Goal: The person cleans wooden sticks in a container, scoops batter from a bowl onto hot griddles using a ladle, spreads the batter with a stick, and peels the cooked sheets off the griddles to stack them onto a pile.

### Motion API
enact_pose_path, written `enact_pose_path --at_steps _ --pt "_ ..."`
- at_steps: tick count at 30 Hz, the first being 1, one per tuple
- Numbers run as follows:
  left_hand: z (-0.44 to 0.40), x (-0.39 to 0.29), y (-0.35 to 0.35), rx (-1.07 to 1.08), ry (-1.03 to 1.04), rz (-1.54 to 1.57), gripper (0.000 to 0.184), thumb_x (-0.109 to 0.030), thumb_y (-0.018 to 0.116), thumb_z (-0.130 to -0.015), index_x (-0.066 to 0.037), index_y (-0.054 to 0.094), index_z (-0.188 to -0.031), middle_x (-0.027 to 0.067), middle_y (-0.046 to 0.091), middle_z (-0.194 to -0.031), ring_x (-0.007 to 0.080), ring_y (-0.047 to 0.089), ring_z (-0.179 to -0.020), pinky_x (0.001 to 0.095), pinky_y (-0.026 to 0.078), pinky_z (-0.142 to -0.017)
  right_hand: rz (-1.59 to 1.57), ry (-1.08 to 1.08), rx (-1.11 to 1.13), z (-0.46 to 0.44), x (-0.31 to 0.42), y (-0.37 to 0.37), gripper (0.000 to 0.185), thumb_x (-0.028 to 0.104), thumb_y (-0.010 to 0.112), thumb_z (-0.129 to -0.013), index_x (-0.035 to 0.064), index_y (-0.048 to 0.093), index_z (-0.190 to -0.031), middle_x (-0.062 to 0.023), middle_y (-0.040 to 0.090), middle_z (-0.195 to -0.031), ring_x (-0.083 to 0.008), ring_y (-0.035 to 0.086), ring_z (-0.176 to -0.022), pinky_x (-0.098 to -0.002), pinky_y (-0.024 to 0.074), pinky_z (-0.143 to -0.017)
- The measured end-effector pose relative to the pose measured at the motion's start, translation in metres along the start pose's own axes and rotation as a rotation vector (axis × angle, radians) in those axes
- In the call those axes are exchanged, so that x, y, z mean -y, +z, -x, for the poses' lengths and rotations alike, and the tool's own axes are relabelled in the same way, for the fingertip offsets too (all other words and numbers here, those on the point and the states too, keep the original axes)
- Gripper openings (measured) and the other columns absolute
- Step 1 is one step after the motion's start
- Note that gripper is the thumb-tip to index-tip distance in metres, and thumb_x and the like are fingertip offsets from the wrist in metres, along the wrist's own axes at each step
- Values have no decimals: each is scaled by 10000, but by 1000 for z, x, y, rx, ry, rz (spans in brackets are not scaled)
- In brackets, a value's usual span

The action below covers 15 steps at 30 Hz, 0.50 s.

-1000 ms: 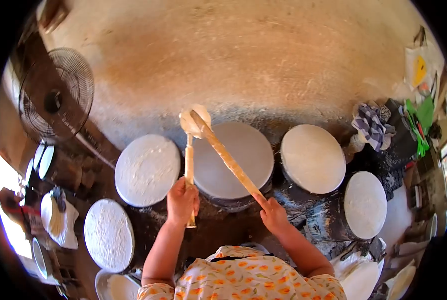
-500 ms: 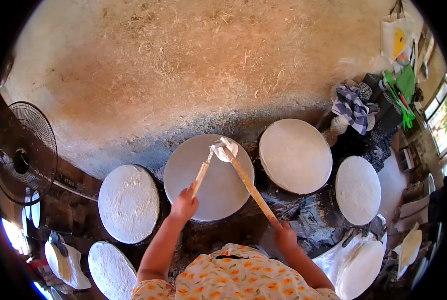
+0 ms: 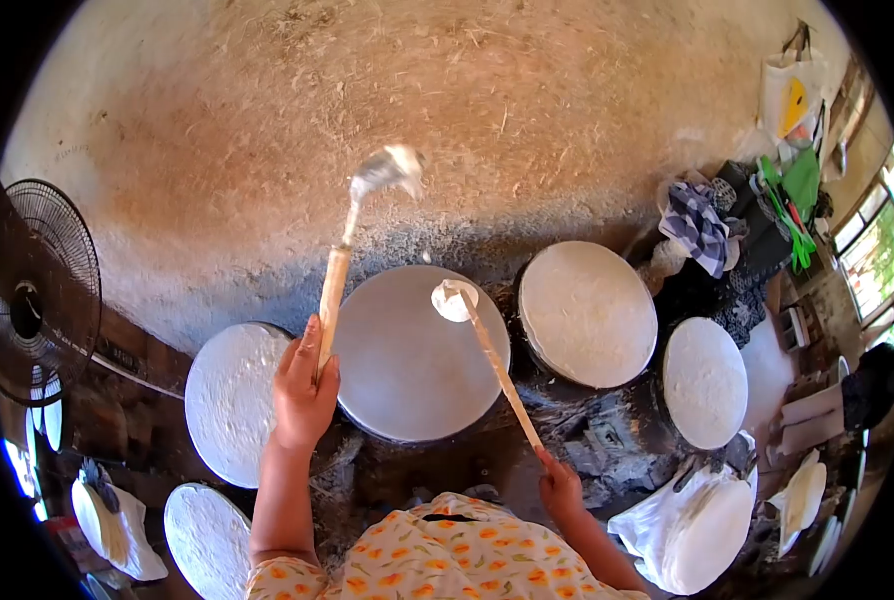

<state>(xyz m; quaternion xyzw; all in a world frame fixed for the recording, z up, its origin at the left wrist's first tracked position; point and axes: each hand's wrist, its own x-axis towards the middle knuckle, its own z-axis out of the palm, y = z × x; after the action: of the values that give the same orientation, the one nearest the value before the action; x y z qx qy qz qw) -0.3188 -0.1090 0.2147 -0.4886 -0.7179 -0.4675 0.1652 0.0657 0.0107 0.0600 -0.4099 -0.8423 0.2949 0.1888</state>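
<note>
My left hand [image 3: 305, 395] is wrapped around the wooden handle of a ladle [image 3: 336, 285], raised in front of the wall. Its metal bowl is blurred and smeared with white batter. My right hand [image 3: 559, 488] grips a long wooden-handled spreader [image 3: 501, 372]. The spreader's tip sits in a small pool of white batter [image 3: 449, 305] on the upper right of a round grey griddle [image 3: 417, 380]. A small white drop [image 3: 426, 257] shows just above the griddle's far edge. The underside of the spreader's head is hidden.
Round pans covered in white stand beside the griddle: one at left [image 3: 235, 400], one at right [image 3: 589, 315], another farther right [image 3: 705, 383]. A fan [image 3: 42, 300] is at far left. White flat rounds [image 3: 707, 540] lie at lower right; a checked cloth [image 3: 697, 225] is at the back.
My left hand has lifted the ladle up and left, away from the spreader's tip. The spreader stays over the griddle's upper right. The view has shifted slightly.
</note>
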Motion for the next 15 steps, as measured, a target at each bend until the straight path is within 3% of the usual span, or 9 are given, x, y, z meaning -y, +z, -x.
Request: enact_pose_path --at_steps 1,2,4,5,9,11,12,14,15 --pt "5 -2 -1 -10 -110 136 521 82 568 -810 -19 484 -1315 100 600 -870 111 526 -585 280 452 -467 -16 9 1 0 1 0 569 -25 533 -739 232 575 -1245 -158 565 -739 -339 573 -639 -430 482 -596" --pt "12 -3 -3 -15 -113 133 521 82 568 -810 -19 484 -1315 100 600 -870 111 526 -585 280 452 -467 -32 17 4 -1 1 1 567 -22 531 -737 229 576 -1244 -162 578 -755 -344 578 -649 -430 484 -607" --pt "23 -6 -9 42 -527 715 482 72 544 -840 -12 484 -1311 50 581 -769 74 497 -535 240 430 -449 -43 -20 -4 -8 -10 7 566 -21 525 -740 211 564 -1255 -169 589 -780 -357 581 -668 -437 483 -622" --pt "25 -11 -12 66 -609 748 461 76 512 -855 2 477 -1309 34 554 -696 65 466 -481 201 399 -434 -54 -51 -17 -12 -15 12 566 -20 520 -743 193 552 -1267 -175 601 -805 -370 585 -687 -444 482 -636" --pt "55 3 -11 203 -809 839 487 66 492 -863 27 411 -1341 56 549 -693 91 481 -460 211 387 -401 -70 80 156 -67 3 26 569 -24 507 -744 140 518 -1289 -197 631 -947 -397 609 -814 -445 494 -708" --pt "72 11 -7 232 -867 862 490 61 494 -862 39 400 -1342 58 549 -693 95 484 -456 214 386 -393 -233 -181 94 -94 13 44 572 -31 500 -742 117 497 -1295 -211 604 -1108 -398 600 -941 -436 491 -792" --pt "78 12 -7 270 -926 887 494 56 496 -861 51 390 -1343 60 549 -694 98 486 -452 217 386 -385 -232 -184 97 -104 23 49 572 -31 500 -742 117 497 -1295 -211 604 -1108 -398 600 -941 -436 491 -792" --pt "84 9 -8 292 -937 870 477 39 499 -863 69 398 -1328 53 542 -687 96 482 -444 218 385 -377 -250 -173 171 -121 42 57 555 -56 475 -749 64 494 -1290 -242 583 -1146 -355 608 -1026 -325 487 -810" --pt "87 8 -9 317 -964 869 478 35 498 -863 68 399 -1329 51 541 -685 95 483 -444 219 387 -377 -246 -173 174 -123 50 58 555 -56 475 -749 64 494 -1290 -242 583 -1146 -355 608 -1026 -325 487 -810"
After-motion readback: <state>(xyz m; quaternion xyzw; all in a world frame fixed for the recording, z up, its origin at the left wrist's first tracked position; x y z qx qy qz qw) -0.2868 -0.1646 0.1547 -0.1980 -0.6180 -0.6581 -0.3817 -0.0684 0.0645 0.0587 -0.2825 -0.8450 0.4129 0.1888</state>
